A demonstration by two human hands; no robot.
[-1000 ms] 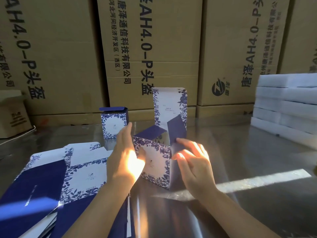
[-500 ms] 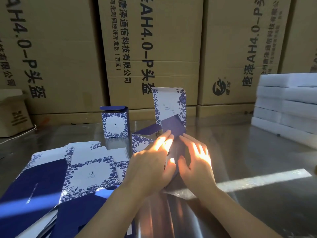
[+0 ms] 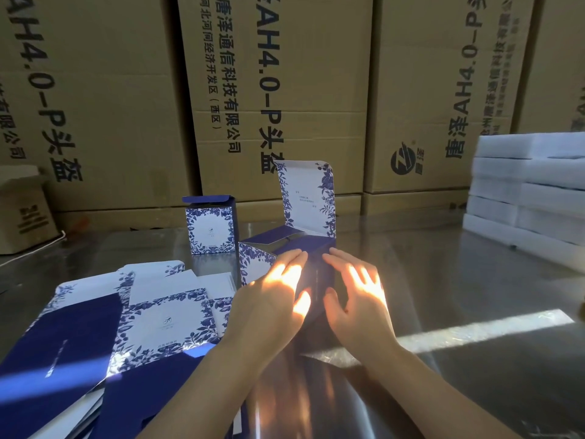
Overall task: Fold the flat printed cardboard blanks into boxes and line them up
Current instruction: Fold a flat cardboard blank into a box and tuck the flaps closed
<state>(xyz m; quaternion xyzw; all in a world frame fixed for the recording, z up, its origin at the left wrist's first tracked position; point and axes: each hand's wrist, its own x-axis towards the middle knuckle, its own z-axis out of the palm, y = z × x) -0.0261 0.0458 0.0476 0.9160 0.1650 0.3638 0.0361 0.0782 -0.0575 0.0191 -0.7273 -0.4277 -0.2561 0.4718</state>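
Flat blanks (image 3: 158, 318) lie fanned on the worktop (image 3: 443, 280), near left. Left hand (image 3: 269, 299) and right hand (image 3: 357, 299), fingers nearly straight, press flat on the dark-blue side of the half-formed box (image 3: 316, 264) at centre, its lid flap upright. One finished box (image 3: 212, 229) stands apart behind, to the left. Brown cartons (image 3: 285, 90) line the back.

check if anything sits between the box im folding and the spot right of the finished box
Nothing visible does. The half-folded box stands just right of the finished box, slightly nearer, with only bare table showing between them. The flat blanks lie to the left.
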